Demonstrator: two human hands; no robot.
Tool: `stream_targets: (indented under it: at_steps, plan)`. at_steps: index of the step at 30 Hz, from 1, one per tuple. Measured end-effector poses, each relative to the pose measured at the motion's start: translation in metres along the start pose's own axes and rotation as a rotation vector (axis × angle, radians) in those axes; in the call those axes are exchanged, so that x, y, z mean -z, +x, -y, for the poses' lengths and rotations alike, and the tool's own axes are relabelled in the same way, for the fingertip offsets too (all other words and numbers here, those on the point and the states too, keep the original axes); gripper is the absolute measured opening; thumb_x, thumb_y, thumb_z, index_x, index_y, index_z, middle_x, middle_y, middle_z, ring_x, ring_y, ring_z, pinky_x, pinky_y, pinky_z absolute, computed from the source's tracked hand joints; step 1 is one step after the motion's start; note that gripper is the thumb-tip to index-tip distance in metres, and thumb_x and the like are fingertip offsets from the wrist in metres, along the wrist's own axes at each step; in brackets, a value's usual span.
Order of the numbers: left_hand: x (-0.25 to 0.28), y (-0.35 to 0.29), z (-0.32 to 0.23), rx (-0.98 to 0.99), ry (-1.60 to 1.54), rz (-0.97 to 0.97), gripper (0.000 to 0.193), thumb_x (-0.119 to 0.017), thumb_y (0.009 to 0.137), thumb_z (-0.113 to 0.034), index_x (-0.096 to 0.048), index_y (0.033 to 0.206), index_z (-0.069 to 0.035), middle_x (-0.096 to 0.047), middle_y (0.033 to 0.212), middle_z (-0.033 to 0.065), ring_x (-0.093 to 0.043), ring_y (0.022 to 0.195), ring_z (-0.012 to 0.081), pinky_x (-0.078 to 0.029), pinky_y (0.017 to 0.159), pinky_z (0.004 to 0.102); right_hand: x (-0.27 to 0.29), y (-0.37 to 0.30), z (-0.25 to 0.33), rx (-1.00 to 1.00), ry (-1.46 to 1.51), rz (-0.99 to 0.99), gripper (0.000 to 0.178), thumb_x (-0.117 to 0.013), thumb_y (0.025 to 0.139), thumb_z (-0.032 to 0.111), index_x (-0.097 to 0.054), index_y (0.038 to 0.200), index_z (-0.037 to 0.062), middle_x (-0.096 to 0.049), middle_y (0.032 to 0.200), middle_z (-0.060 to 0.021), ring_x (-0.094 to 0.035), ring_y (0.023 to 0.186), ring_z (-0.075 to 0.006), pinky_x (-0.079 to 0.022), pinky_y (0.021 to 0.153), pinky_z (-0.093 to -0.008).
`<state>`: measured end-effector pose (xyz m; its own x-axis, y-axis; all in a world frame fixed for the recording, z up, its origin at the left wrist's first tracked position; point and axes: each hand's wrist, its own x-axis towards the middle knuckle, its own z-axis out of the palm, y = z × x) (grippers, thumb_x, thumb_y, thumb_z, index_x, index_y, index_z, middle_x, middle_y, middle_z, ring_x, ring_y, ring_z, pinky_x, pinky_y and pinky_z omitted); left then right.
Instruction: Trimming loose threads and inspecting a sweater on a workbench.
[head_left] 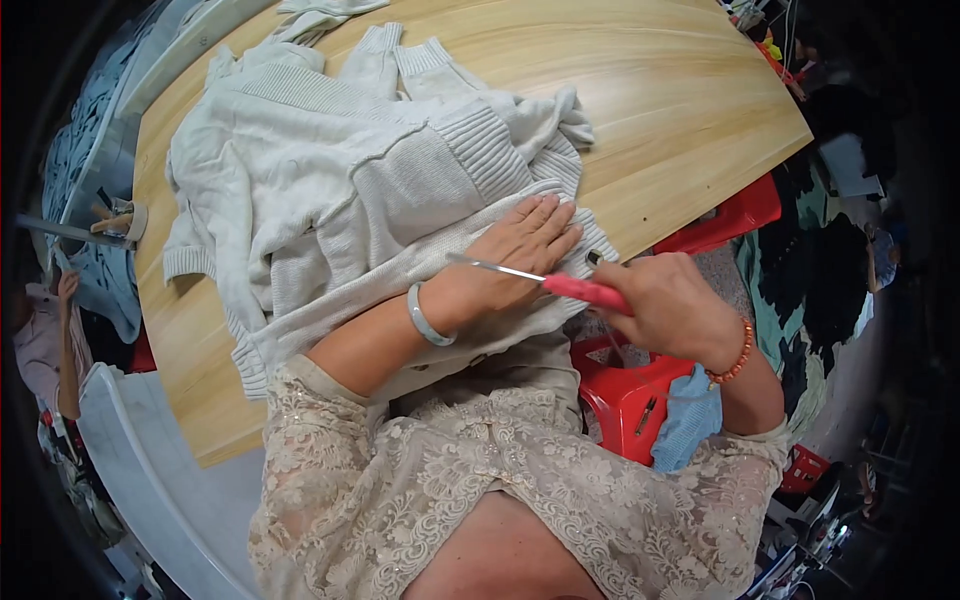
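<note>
A cream knit cardigan (330, 190) with ribbed edges lies spread and folded over the wooden table's near side, its buttoned lower part hanging toward my lap. My left hand (520, 250) rests flat on its near ribbed edge, fingers stretched out, holding nothing. Just to the right, my right hand (675, 305) is closed round the pink handle of a thin metal-shafted tool (585, 290). The shaft points left across the back of my left hand. What sort of tool it is, I cannot make out. A small dark piece shows by my right thumb.
More cream knitwear (325, 12) lies at the table's (680, 80) far edge. A red stool (620, 395) beside me carries a light blue knit piece (688, 420). Blue garments (95, 150) are heaped at left, near another person's arm (68, 340). Dark and green garments (810, 260) lie at right.
</note>
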<state>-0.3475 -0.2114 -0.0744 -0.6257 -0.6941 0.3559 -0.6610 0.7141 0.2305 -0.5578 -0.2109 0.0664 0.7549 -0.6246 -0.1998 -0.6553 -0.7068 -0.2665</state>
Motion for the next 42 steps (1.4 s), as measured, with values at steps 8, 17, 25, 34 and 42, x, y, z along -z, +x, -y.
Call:
stream_targets:
  at_steps: [8, 17, 25, 34, 42]
  plan:
    - [-0.002, -0.002, -0.002, -0.001, -0.003, -0.049, 0.053, -0.062, 0.091, -0.034, -0.055, 0.13, 0.001, -0.049, 0.143, 0.0246, -0.045, 0.135, 0.0402, -0.029, 0.118, 0.0458, 0.022, -0.033, -0.022, -0.189, -0.164, -0.069, 0.023, -0.072, 0.086, 0.026, -0.06, 0.09, 0.0075, -0.061, 0.065, -0.0173, -0.063, 0.064, -0.0404, -0.048, 0.059, -0.0496]
    - [-0.002, -0.01, 0.002, -0.013, 0.043, -0.028, 0.059, -0.055, 0.093, -0.033, -0.049, 0.14, 0.001, -0.041, 0.15, 0.0265, -0.034, 0.144, 0.0379, -0.021, 0.122, 0.046, 0.0, 0.022, 0.043, 0.073, -0.033, 0.184, 0.022, -0.069, 0.087, 0.025, -0.059, 0.097, 0.0085, -0.065, 0.072, -0.0173, -0.065, 0.071, -0.0403, -0.05, 0.064, -0.0497]
    - [0.025, -0.06, -0.027, 0.095, 0.003, -0.062, 0.066, -0.064, 0.089, -0.041, -0.049, 0.139, -0.001, -0.039, 0.152, 0.0233, -0.032, 0.145, 0.0373, -0.019, 0.122, 0.0512, -0.016, 0.029, 0.038, 0.231, 0.141, -0.125, 0.03, -0.068, 0.08, 0.008, -0.063, 0.11, 0.0078, -0.065, 0.087, -0.0162, -0.063, 0.086, -0.0371, -0.05, 0.073, -0.0469]
    - [0.12, -0.251, -0.02, 0.51, 0.322, -0.099, 0.048, -0.07, 0.086, -0.016, -0.057, 0.132, -0.007, -0.054, 0.14, 0.0138, -0.053, 0.127, 0.0321, -0.041, 0.107, 0.0458, -0.028, 0.008, 0.039, 0.189, 0.119, -0.039, 0.035, -0.069, 0.078, 0.005, -0.062, 0.112, 0.0055, -0.066, 0.093, -0.0153, -0.063, 0.09, -0.035, -0.051, 0.077, -0.0437]
    - [0.153, -0.273, 0.002, 0.8, -0.428, -0.411, 0.039, -0.071, 0.085, 0.002, -0.065, 0.123, -0.005, -0.064, 0.099, 0.0094, -0.062, 0.087, 0.0194, -0.05, 0.076, 0.0263, -0.029, 0.037, 0.076, 0.286, 0.076, 0.011, 0.035, -0.07, 0.079, 0.01, -0.063, 0.114, 0.0074, -0.067, 0.094, -0.0145, -0.063, 0.092, -0.0325, -0.051, 0.077, -0.0438]
